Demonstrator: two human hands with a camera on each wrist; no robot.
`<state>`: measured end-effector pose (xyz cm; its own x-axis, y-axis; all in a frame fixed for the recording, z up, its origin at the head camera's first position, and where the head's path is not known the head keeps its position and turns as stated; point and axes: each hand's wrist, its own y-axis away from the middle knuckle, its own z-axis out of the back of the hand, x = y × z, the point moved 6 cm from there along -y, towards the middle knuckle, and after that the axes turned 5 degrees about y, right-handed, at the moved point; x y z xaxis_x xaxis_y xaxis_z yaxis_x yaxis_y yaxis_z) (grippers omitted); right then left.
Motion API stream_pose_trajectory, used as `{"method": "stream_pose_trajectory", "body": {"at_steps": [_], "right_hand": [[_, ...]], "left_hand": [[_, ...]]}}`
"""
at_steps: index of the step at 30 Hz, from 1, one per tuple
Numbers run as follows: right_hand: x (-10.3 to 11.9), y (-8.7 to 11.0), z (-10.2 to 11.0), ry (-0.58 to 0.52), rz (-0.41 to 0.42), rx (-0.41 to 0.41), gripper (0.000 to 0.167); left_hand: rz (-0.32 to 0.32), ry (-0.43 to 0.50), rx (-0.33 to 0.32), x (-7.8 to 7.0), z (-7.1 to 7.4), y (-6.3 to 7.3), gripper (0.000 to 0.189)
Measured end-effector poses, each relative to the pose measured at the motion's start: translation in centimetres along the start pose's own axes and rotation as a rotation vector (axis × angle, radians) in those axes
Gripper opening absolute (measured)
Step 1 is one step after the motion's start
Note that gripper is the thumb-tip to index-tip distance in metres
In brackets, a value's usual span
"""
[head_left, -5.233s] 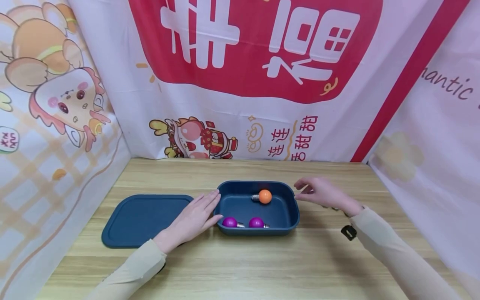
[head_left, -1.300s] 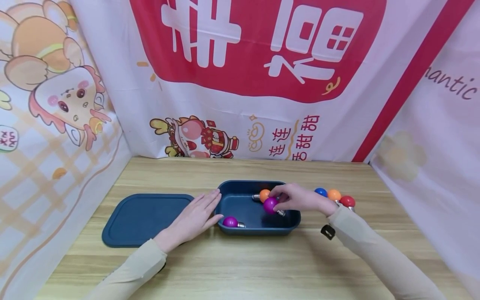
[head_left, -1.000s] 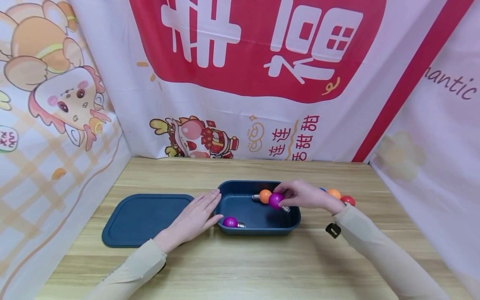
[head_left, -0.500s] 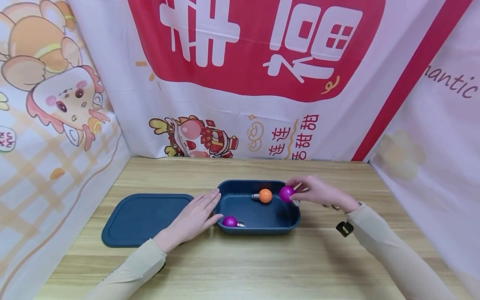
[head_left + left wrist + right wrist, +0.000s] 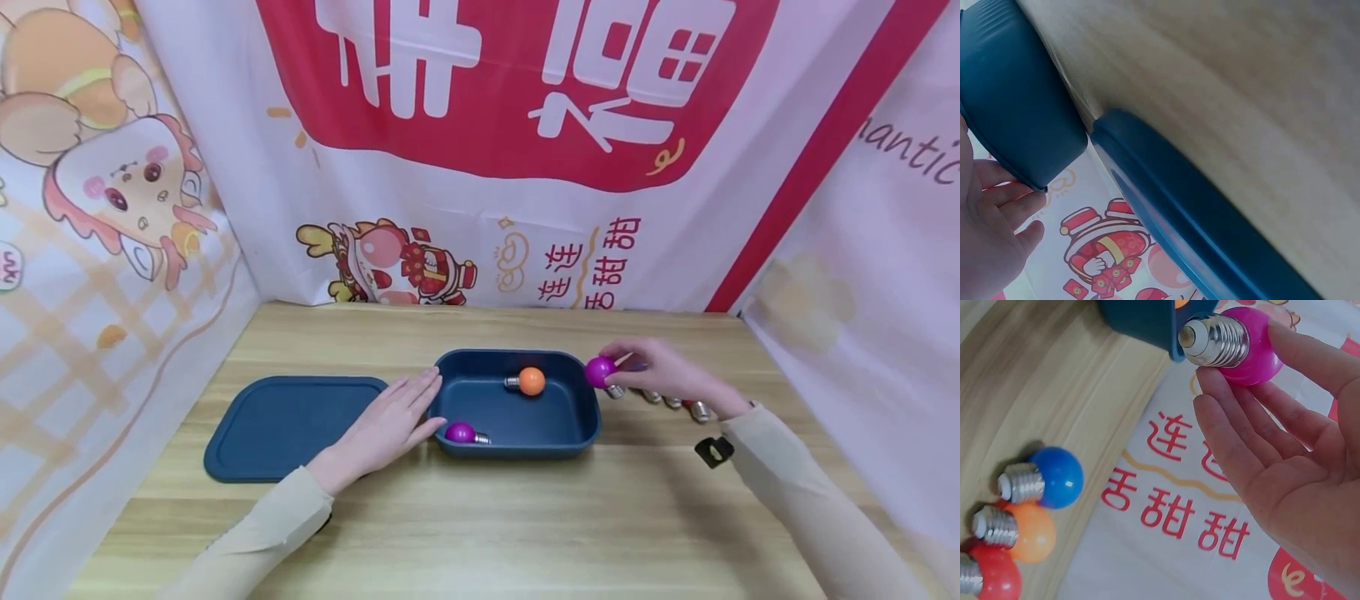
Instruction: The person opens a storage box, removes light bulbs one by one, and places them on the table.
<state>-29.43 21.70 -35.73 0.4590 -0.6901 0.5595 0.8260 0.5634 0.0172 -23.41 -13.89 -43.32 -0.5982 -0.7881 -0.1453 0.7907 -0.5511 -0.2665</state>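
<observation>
On the head feed I had the R hand [image 5: 667,372] just outside the R end of the navy box [image 5: 517,451], grip closed on a purple bulb [image 5: 599,372]: thumb & fingertips pinched the globe, screw base mostly clear. Key relation, as I judged it, was bulb vs. box rim. Bulb lay to the L of the R hand, overlapping the rim's R end in frame; long axis slanted upper L to lower R, globe boxward. On the R wrist cam the base pointed frame-L, in front of the box corner at top ctr; couldn't tell if they touched. R hand was obv. the nearer.

Pose: R forearm ran diag. from lower R, fingers pointing L. L hand [image 5: 378,429] lay w/ fingers straight at the box's L end, grip relaxed, nothing grasped, partly over the flat navy lid [image 5: 285,429].

In the box: orange bulb [image 5: 532,381] upper R of ctr, second purple bulb [image 5: 460,432] lower L corner. R wrist cam, lower L: blue bulb [image 5: 1063,477], second orange bulb [image 5: 1036,533] & red bulb [image 5: 1001,575] in a row on the tabletop [image 5: 1079,406].
</observation>
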Motion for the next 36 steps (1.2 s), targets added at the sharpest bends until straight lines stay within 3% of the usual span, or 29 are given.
{"method": "stream_pose_trajectory", "body": {"at_steps": [11,29,36], "right_hand": [[-2.3,1.6,1.7,0.018,-0.032,-0.056,0.034],[-8.7,5.5,4.1,0.024,-0.216,-0.165,0.042],[-11.2,6.8,4.5,0.048,-0.268,-0.173,0.046]], "left_hand": [[-0.019,-0.013,-0.004,0.1,0.4,-0.4,0.066],[-0.018,-0.008,-0.007,0.1,0.2,-0.3,0.066],[-0.018,-0.008,0.006,0.0,-0.1,-0.2,0.066]]}}
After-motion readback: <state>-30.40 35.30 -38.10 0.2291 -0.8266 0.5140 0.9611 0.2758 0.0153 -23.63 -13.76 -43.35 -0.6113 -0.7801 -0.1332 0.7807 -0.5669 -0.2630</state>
